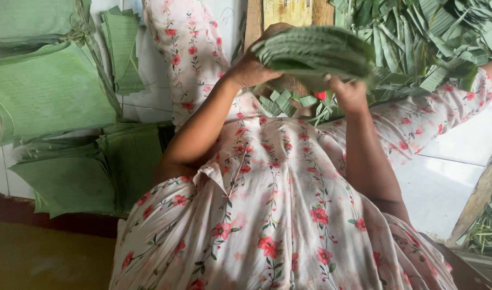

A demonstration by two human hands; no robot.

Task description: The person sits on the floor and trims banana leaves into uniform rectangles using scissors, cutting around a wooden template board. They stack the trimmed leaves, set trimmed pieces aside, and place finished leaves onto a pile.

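1. I see my left hand [251, 67] closed around the near-left end of a stack of cut green leaves [316, 51], fingers curled under it and out of sight.
2. My right hand [349, 94] grips the same stack from below on the right, thumb pressed to its edge.
3. The stack sits raised between both hands, above my lap, in front of a wooden board [256, 21].
4. Below it, small leaf trimmings [278, 102] lie on my floral dress [278, 204].
5. To the right, a loose heap of leaf strips [434, 37] is piled up.
6. On the left, flat piles of squared leaves [47, 91] lie on the white tiled floor [444, 177].
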